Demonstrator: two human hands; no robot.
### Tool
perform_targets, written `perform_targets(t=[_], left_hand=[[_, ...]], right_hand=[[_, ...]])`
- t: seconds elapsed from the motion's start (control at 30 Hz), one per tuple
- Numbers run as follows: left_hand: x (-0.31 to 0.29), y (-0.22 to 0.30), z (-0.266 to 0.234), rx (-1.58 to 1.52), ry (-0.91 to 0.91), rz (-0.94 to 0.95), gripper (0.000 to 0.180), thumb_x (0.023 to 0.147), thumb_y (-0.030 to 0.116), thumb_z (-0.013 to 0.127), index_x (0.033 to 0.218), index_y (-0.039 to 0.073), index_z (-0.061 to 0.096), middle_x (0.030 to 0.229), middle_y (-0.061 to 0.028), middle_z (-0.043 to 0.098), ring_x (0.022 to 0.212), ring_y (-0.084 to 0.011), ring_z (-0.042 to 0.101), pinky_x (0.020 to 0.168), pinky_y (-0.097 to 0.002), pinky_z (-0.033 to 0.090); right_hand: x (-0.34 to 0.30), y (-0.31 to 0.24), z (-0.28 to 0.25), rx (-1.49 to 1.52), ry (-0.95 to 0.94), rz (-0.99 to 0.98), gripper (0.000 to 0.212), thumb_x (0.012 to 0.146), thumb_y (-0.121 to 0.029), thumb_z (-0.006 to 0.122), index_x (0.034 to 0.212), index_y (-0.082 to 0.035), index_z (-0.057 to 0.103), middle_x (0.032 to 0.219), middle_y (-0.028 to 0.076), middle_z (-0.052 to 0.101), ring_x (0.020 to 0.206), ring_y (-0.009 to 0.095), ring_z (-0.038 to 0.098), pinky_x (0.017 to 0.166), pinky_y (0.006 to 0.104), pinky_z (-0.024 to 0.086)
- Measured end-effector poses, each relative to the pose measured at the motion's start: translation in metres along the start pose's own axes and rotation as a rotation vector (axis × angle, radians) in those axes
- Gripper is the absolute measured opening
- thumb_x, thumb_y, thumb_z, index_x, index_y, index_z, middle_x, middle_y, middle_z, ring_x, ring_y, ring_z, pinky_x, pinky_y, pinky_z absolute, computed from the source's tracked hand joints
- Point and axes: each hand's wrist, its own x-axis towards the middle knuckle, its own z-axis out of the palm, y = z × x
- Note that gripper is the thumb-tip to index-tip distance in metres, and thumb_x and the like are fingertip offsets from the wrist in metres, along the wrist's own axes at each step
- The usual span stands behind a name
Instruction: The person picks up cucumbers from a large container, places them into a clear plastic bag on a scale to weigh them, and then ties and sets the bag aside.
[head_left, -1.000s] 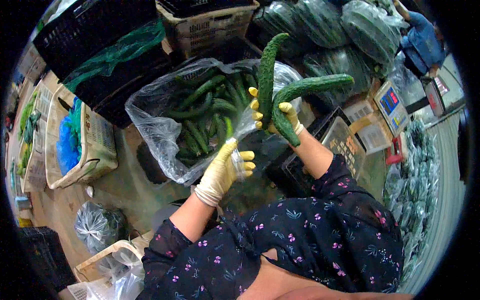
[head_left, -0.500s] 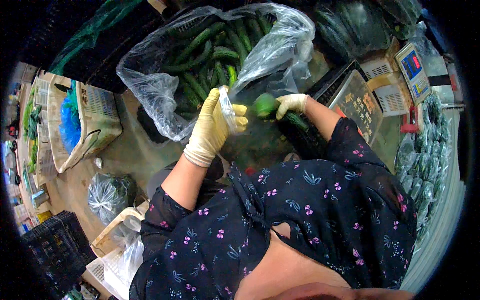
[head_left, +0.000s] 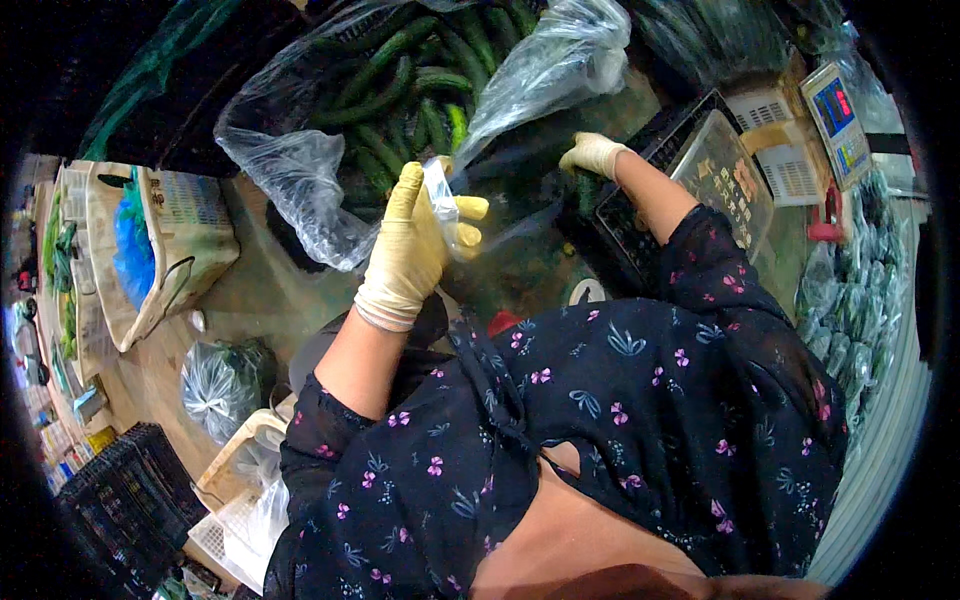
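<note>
My left hand (head_left: pixel 408 240), in a pale yellow glove, is raised in front of the cucumber pile. Its thumb points up and its fingers are apart, with a strip of clear, whitish plastic (head_left: pixel 441 197) around or across them. Dark green cucumbers (head_left: pixel 398 75) lie heaped in a container lined with a large clear plastic bag (head_left: pixel 550 58). My right hand (head_left: pixel 596 156), also gloved, reaches out to the right with its fingers bent downward. Beneath them shows a dark green cucumber (head_left: pixel 586 190), partly hidden by the hand, at the edge of a black crate (head_left: pixel 622 232).
A flat board (head_left: pixel 722 180) leans by the black crate, with a digital scale (head_left: pixel 838 125) beyond it. Bagged produce (head_left: pixel 850 320) lines the far right. At left stand a cream crate (head_left: pixel 205 235) holding blue plastic, a tied plastic bag (head_left: pixel 215 385) and stacked black crates (head_left: pixel 130 490).
My right hand has moved farther away from me with the green cucumber, toward the black crate's far end. My left hand keeps its raised pose; the whole view has shifted slightly.
</note>
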Motion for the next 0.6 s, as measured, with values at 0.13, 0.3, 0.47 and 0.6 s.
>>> perform_targets(t=[0.13,0.3,0.47,0.6], left_hand=[[-0.001,-0.005,-0.002,0.016,-0.006,0.006,0.065,0.088,0.062,0.04,0.13,0.011,0.037,0.091,-0.0157,0.062,0.063,-0.0223,0.06,0.055,-0.0328,0.047],[-0.005,-0.01,0.005,0.006,0.004,0.003,0.065,0.088,0.062,0.042,0.131,0.014,0.034,0.094,-0.0166,0.062,0.071,-0.0262,0.063,0.062,-0.0376,0.053],[-0.001,-0.01,0.001,0.021,-0.03,0.013,0.065,0.087,0.061,0.043,0.131,0.014,0.033,0.097,-0.0177,0.061,0.074,-0.0275,0.064,0.066,-0.0404,0.054],[0.002,-0.02,0.007,-0.015,-0.092,-0.042,0.065,0.087,0.062,0.042,0.131,0.015,0.033,0.098,-0.0179,0.061,0.076,-0.0284,0.064,0.068,-0.0409,0.053]], right_hand=[[-0.029,0.013,-0.006,-0.02,0.297,-0.044,0.049,0.077,-0.021,0.057,0.121,0.002,0.052,0.118,0.023,0.057,0.109,0.037,0.055,0.092,0.0412,0.045],[-0.088,0.016,-0.037,-0.222,0.527,-0.079,0.058,0.076,-0.017,0.058,0.131,-0.005,0.042,0.118,0.02,0.055,0.111,0.035,0.052,0.093,0.0412,0.042],[-0.131,0.016,-0.051,0.047,0.502,-0.205,0.055,0.075,-0.016,0.064,0.126,-0.004,0.049,0.114,0.016,0.061,0.105,0.029,0.058,0.093,0.0336,0.044],[-0.129,-0.014,-0.008,0.429,0.228,-0.617,0.06,0.073,-0.014,0.068,0.129,-0.005,0.048,0.114,0.012,0.061,0.107,0.019,0.057,0.094,0.032,0.043]])
